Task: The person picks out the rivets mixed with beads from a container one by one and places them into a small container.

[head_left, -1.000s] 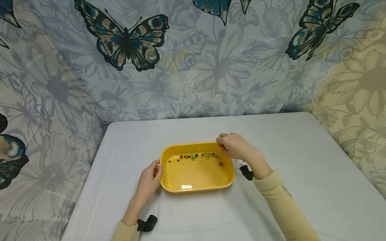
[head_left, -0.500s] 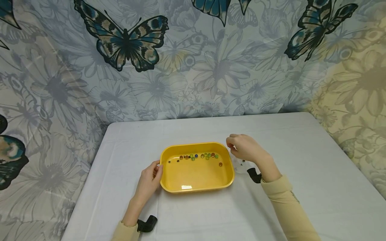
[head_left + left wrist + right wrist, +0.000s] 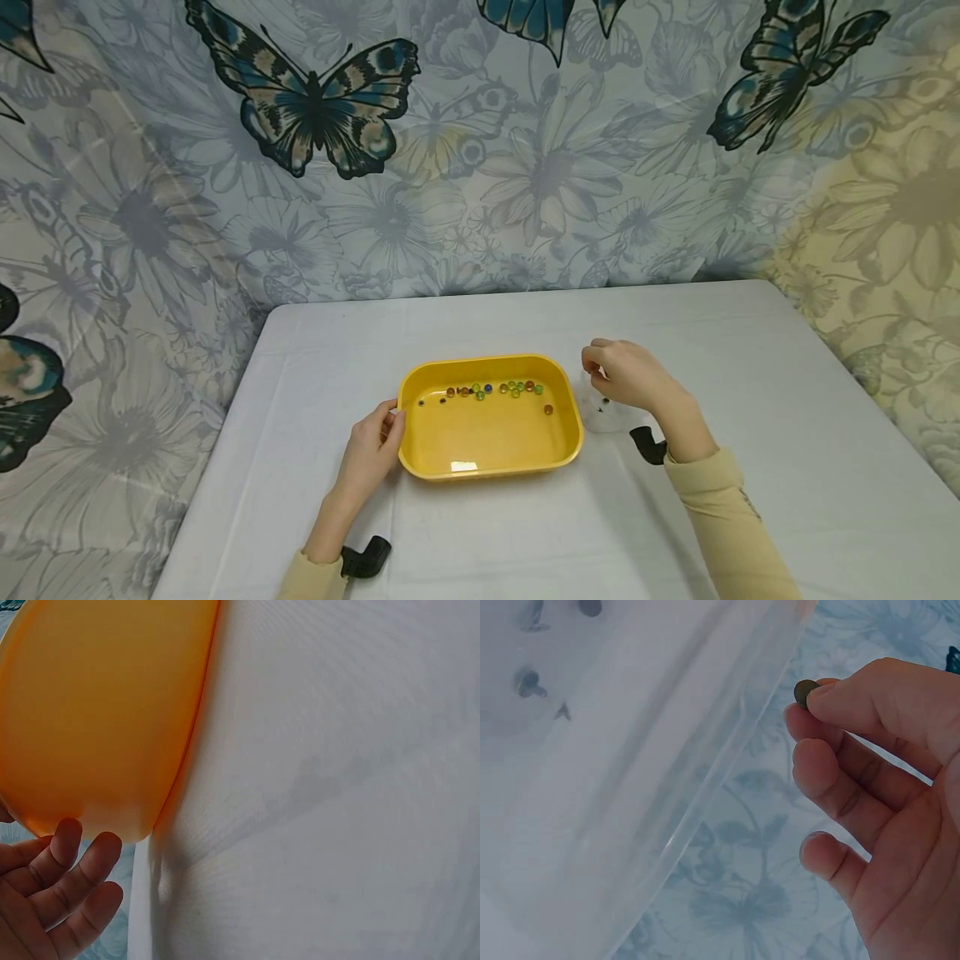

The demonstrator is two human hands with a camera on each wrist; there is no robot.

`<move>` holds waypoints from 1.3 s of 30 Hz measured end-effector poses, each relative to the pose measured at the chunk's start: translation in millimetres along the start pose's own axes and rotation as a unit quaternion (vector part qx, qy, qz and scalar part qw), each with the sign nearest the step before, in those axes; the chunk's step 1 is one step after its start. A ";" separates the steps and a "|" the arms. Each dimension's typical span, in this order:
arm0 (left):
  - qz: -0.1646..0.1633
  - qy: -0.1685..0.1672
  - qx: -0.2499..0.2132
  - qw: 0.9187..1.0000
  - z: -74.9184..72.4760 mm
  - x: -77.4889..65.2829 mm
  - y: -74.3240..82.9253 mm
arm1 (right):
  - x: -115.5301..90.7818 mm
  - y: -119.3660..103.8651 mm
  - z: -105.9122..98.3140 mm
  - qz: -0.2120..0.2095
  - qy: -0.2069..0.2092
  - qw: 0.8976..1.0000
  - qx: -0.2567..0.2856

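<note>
In the head view a yellow tray (image 3: pixel 487 442) lies on the table, holding several marbles (image 3: pixel 515 390) along its far side and a few tiny dark pieces (image 3: pixel 442 401) at the left. My left hand (image 3: pixel 372 446) grips the tray's left rim between thumb and forefinger, the other fingers loosely bent below. To the right of the tray, my right hand (image 3: pixel 626 373) pinches a small dark round piece (image 3: pixel 805 693) between thumb and forefinger; its exact kind is unclear. Beside and below that hand stands a clear container (image 3: pixel 618 419) with several small dark pieces (image 3: pixel 529 682) inside, partly covered by the hand.
A white cloth covers the table (image 3: pixel 480 537). Patterned fabric with butterflies (image 3: pixel 315 104) hangs behind and to the sides. A black wrist mount (image 3: pixel 367 557) sits on the left wrist, another black mount (image 3: pixel 648 446) on the right.
My right hand has moved from over the tray's far right corner rightward to the clear container, which shows more now. The left hand and the tray have stayed in place.
</note>
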State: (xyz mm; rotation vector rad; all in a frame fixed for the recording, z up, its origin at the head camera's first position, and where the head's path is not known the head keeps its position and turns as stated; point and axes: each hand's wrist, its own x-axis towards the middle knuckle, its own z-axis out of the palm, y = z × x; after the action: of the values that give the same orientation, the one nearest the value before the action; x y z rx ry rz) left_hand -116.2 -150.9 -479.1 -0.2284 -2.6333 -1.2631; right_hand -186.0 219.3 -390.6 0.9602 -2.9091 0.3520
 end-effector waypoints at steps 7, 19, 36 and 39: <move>0.001 0.002 0.003 1.000 0.6 -0.2 -0.8 | -6.7 3.0 3.7 0.007 -0.004 1.000 0.011; -0.004 0.000 0.001 1.000 0.2 0.8 -0.3 | -12.5 6.2 10.8 0.008 -0.008 1.000 0.011; 0.001 -0.003 -0.001 1.000 0.1 0.6 -1.0 | -13.3 9.3 13.5 0.028 -0.008 1.000 0.007; -0.004 -0.006 0.000 1.000 -0.2 0.5 -0.7 | -11.4 6.7 10.7 0.022 0.001 1.000 0.005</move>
State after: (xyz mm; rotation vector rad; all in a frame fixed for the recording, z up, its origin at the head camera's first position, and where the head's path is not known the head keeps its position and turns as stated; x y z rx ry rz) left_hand -116.8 -151.5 -479.4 -0.2281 -2.6470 -1.2691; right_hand -180.6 228.6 -403.8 0.8972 -2.9336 0.3709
